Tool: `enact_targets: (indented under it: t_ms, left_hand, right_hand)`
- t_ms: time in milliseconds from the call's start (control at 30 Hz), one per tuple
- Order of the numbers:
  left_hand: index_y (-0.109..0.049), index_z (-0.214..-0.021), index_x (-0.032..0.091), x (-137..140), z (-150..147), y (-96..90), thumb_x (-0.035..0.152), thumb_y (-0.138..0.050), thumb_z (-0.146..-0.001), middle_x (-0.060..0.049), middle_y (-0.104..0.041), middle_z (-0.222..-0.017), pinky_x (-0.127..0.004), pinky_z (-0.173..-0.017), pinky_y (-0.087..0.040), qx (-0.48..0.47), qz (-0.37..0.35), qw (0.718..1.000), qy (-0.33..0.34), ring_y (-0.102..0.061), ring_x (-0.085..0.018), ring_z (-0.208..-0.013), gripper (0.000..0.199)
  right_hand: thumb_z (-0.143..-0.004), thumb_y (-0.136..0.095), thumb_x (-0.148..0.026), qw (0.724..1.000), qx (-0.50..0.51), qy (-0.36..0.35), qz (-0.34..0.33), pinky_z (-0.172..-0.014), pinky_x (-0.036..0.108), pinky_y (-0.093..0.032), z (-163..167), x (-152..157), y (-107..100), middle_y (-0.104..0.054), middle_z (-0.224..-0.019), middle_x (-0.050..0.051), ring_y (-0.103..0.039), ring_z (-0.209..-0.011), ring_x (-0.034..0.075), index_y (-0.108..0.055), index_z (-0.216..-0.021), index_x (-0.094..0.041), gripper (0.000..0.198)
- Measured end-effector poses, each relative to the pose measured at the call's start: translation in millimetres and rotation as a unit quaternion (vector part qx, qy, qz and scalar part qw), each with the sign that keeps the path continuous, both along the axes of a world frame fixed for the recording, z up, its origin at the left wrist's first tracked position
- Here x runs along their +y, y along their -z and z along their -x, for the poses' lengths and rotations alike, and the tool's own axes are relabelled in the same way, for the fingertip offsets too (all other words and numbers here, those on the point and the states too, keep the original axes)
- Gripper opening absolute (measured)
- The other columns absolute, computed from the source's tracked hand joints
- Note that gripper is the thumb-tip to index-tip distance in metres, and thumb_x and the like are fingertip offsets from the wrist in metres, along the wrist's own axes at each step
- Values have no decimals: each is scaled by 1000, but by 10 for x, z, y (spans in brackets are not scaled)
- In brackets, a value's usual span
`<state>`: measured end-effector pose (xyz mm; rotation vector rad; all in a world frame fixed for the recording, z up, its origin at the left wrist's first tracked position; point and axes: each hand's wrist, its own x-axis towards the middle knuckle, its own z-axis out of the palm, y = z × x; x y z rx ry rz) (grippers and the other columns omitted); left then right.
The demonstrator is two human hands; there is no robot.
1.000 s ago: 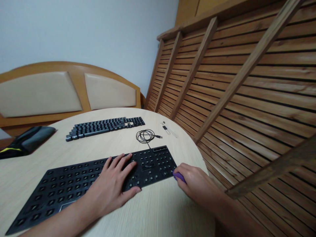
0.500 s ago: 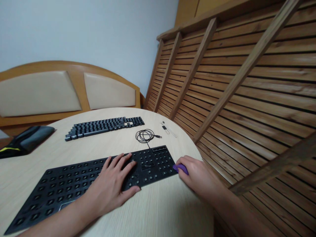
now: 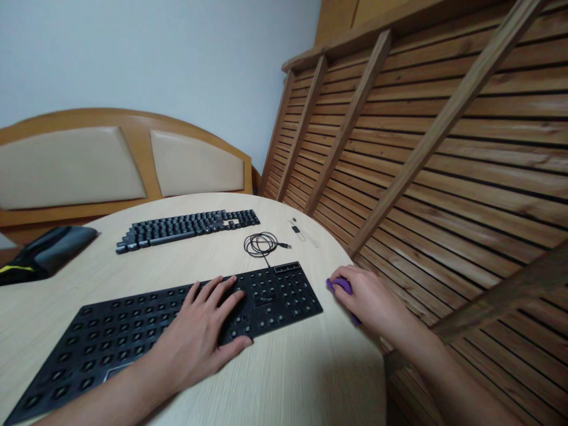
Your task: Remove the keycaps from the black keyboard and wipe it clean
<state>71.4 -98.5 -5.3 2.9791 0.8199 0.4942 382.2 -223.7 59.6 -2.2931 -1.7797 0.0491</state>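
Observation:
A black keyboard base (image 3: 288,297) with its keycaps off lies across the near part of the table, its bare switches showing. My left hand (image 3: 206,319) rests flat on it, fingers spread over the middle-right section and thumb near the front edge. To the right of the base, just apart from its corner, my right hand (image 3: 361,296) is closed around a bunched purple cloth (image 3: 342,285). Bits of the cloth stick out by the fingertips and under the palm; the rest is hidden in the hand.
Black keycaps (image 3: 181,226) lie in keyboard layout at the back of the round table (image 3: 302,361). A coiled USB cable (image 3: 261,244) sits behind the base, with small tools (image 3: 296,229) to its right. A dark bag-like item (image 3: 62,245) is at left; a slatted wooden panel (image 3: 421,148) borders the right.
My right hand has moved right and slightly away from me with the purple cloth, off the base's right edge. My left hand stays put on the base.

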Motion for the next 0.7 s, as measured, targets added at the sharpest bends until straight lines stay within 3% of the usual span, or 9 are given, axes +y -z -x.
enact_targets:
  t_ms: [200,333,500,700]
  left_hand:
    - [-55,-137,24,10,8,9,70,-51,-88,-12,-46,-151,-64,-109,-33,-4,-5,1000,5,-41,-41,-136,67]
    - [-55,-136,24,16,14,12,71,-51,-88,-12,-46,-150,-64,-109,-33,-2,-7,1000,3,-41,-41,-136,68]
    - [-54,-137,24,19,14,12,71,-49,-88,-13,-45,-151,-66,-109,-32,6,-2,1000,2,-40,-41,-136,68]
    - [-54,-137,24,0,-8,-10,71,-49,-89,-13,-46,-150,-66,-109,-31,8,2,1000,-1,-40,-40,-137,67]
  right_hand:
    - [-94,-52,-25,993,88,-52,-67,-85,32,-48,50,32,171,-72,-103,6,-66,-94,21,-73,-99,-22,22]
    - [-91,-54,-19,990,119,-76,-21,-86,30,-48,132,-15,236,-73,-104,6,-67,-96,21,-74,-100,-21,23]
    - [-80,-57,-11,992,92,-71,51,-80,30,-49,156,-111,100,-75,-93,3,-68,-87,21,-76,-86,-23,24]
    - [-88,-53,-17,996,54,-57,33,-84,32,-48,156,-86,59,-73,-98,4,-67,-91,21,-76,-95,-25,25]
